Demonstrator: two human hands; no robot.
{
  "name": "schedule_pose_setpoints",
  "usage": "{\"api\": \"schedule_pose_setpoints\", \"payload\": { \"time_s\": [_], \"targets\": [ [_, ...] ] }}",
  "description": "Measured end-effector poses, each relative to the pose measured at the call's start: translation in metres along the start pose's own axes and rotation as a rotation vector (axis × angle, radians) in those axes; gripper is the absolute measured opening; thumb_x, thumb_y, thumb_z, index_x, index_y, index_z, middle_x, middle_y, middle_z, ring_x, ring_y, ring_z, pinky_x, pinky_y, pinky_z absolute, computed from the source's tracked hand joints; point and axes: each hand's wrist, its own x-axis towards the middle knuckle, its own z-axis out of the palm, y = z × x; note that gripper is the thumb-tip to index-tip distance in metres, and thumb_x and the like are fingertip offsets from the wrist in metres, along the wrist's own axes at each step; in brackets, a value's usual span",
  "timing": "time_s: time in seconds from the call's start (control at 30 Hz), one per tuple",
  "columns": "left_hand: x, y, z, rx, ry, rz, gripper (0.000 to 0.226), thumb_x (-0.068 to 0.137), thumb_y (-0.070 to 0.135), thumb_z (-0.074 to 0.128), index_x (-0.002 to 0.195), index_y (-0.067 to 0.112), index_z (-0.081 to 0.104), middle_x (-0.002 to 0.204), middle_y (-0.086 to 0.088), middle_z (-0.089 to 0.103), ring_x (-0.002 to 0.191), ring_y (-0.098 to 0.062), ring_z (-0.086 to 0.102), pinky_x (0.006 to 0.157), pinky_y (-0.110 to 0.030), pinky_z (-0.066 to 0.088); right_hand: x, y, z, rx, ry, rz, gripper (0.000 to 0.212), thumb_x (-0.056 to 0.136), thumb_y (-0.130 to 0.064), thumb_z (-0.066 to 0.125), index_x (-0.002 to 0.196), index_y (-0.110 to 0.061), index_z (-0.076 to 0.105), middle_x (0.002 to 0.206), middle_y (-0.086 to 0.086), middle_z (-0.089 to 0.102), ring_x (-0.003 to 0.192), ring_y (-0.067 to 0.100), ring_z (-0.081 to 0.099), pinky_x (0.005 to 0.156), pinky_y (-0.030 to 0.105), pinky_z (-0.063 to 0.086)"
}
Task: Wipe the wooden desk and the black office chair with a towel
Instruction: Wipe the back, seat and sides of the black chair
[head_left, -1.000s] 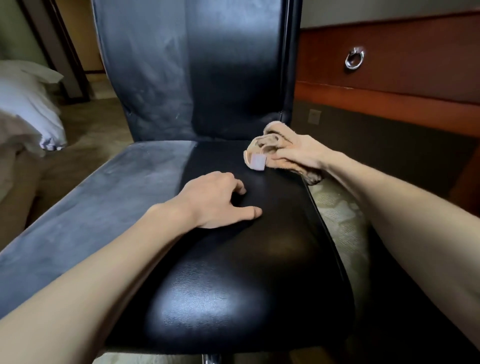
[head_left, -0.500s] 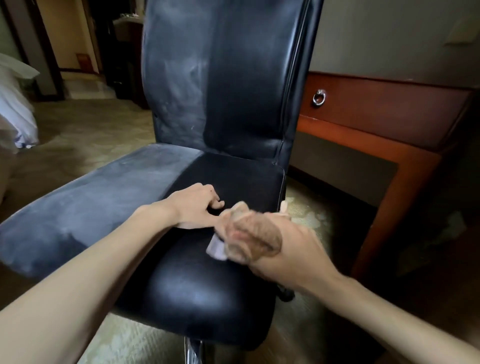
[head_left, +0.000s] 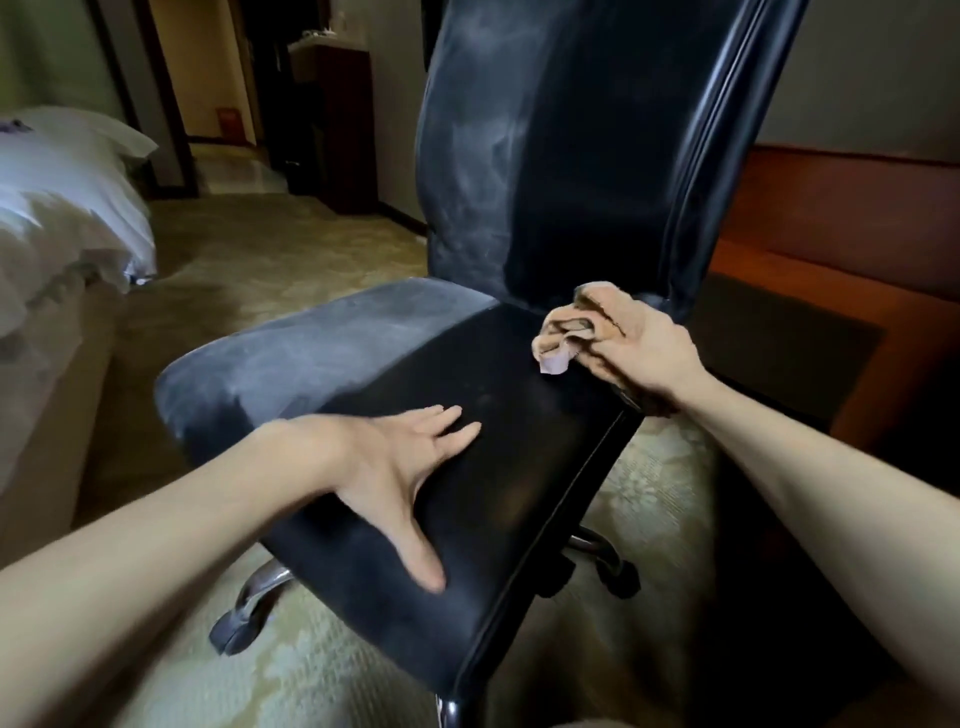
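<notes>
The black office chair (head_left: 519, 457) fills the middle of the view. The left part of its seat and backrest looks dusty grey; the right part is shiny black. My left hand (head_left: 400, 462) lies flat on the seat near the front edge, fingers spread and straight. My right hand (head_left: 644, 358) grips a bunched tan towel (head_left: 576, 322) at the back right corner of the seat, close to the backrest. The wooden desk (head_left: 841, 291) stands behind the chair on the right, mostly in shadow.
A bed with white bedding (head_left: 67, 218) stands at the left. Patterned carpet (head_left: 270, 254) covers the floor. The chair's chrome base and casters (head_left: 244, 603) show under the seat. A dark cabinet (head_left: 332, 124) and a doorway lie at the back.
My right hand has carried the towel from the seat's middle back to the rear right corner. My left hand has uncurled and spread flat on the seat. The view has pulled back.
</notes>
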Motion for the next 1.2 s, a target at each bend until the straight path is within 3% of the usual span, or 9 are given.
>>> {"api": "schedule_pose_setpoints", "payload": {
  "time_s": [0.07,0.23,0.47,0.53,0.63,0.7,0.77,1.0,1.2],
  "targets": [
    [-0.001,0.005,0.009,0.053,0.011,-0.001,0.165,0.040,0.094,0.070,0.159,0.034,-0.025,0.166,0.006,-0.031,0.151,-0.011,-0.032,0.129,-0.035,-0.008,0.008,0.010,0.007,0.017,-0.073,0.072,0.050,0.089,-0.049,0.064,0.138,-0.039,0.056,0.135,0.000,0.066,0.124,0.030,0.061,0.107,0.042,0.047],
    [0.004,0.012,0.016,0.111,0.166,0.014,0.164,0.044,0.093,0.074,0.163,0.025,-0.016,0.172,-0.006,-0.015,0.157,-0.017,-0.020,0.126,-0.033,-0.014,-0.002,0.010,0.012,-0.022,-0.138,0.056,0.048,0.081,-0.045,0.069,0.128,-0.036,0.063,0.121,-0.003,0.071,0.120,0.030,0.062,0.109,0.047,0.046],
    [0.022,0.077,0.015,0.107,0.437,-0.034,0.166,0.047,0.093,0.071,0.163,0.005,-0.009,0.170,-0.017,0.013,0.157,-0.029,0.012,0.127,-0.056,-0.001,-0.014,-0.007,0.020,-0.023,-0.170,0.009,0.046,0.084,-0.043,0.072,0.129,-0.034,0.065,0.125,-0.003,0.071,0.116,0.026,0.063,0.105,0.040,0.049],
    [0.033,0.109,0.016,0.148,0.596,-0.029,0.153,0.058,0.092,0.066,0.161,-0.003,0.003,0.162,-0.017,0.030,0.149,-0.031,0.029,0.127,-0.054,0.006,-0.009,-0.014,0.014,-0.062,-0.222,0.031,0.040,0.085,-0.043,0.072,0.123,-0.032,0.068,0.122,0.001,0.071,0.111,0.026,0.064,0.100,0.036,0.050],
    [0.045,0.132,0.024,0.218,0.721,0.039,0.099,0.091,0.079,0.045,0.153,0.002,0.038,0.145,-0.012,0.054,0.132,-0.031,0.049,0.121,-0.046,0.024,-0.001,-0.026,0.002,-0.167,-0.284,-0.011,0.028,0.085,-0.048,0.070,0.110,-0.036,0.068,0.120,0.007,0.070,0.112,0.031,0.063,0.099,0.036,0.051],
    [0.040,0.113,0.020,0.202,0.784,0.017,0.068,0.100,0.068,0.038,0.132,0.013,0.061,0.131,-0.007,0.064,0.121,-0.030,0.055,0.105,-0.042,0.038,0.008,-0.032,-0.004,-0.173,-0.244,-0.029,0.037,0.085,-0.053,0.067,0.116,-0.031,0.070,0.122,0.009,0.069,0.115,0.034,0.063,0.097,0.037,0.050],
    [0.030,0.077,0.017,0.197,0.827,-0.075,0.052,0.103,0.060,0.037,0.116,0.019,0.066,0.120,-0.005,0.068,0.114,-0.029,0.057,0.094,-0.040,0.042,0.014,-0.033,-0.002,-0.158,-0.213,-0.052,0.051,0.084,-0.054,0.063,0.131,-0.036,0.064,0.127,0.005,0.068,0.119,0.033,0.062,0.101,0.040,0.049],
    [-0.019,-0.058,0.031,-0.116,0.797,-0.520,0.043,0.101,0.053,0.049,0.119,0.018,0.065,0.122,-0.010,0.066,0.119,-0.032,0.058,0.098,-0.042,0.050,0.004,-0.044,0.034,-0.261,-0.196,-0.084,0.052,0.067,-0.084,0.049,0.113,-0.061,0.053,0.109,-0.011,0.066,0.103,0.034,0.065,0.097,0.051,0.053],
    [-0.029,-0.095,0.046,-0.435,0.873,-0.663,0.043,0.101,0.046,0.054,0.122,0.010,0.065,0.125,-0.019,0.067,0.115,-0.040,0.062,0.096,-0.046,0.052,-0.008,-0.038,0.004,-0.292,-0.404,-0.150,0.035,0.080,-0.050,0.069,0.110,-0.033,0.072,0.111,0.004,0.073,0.103,0.027,0.067,0.091,0.036,0.052]
  ]
}}
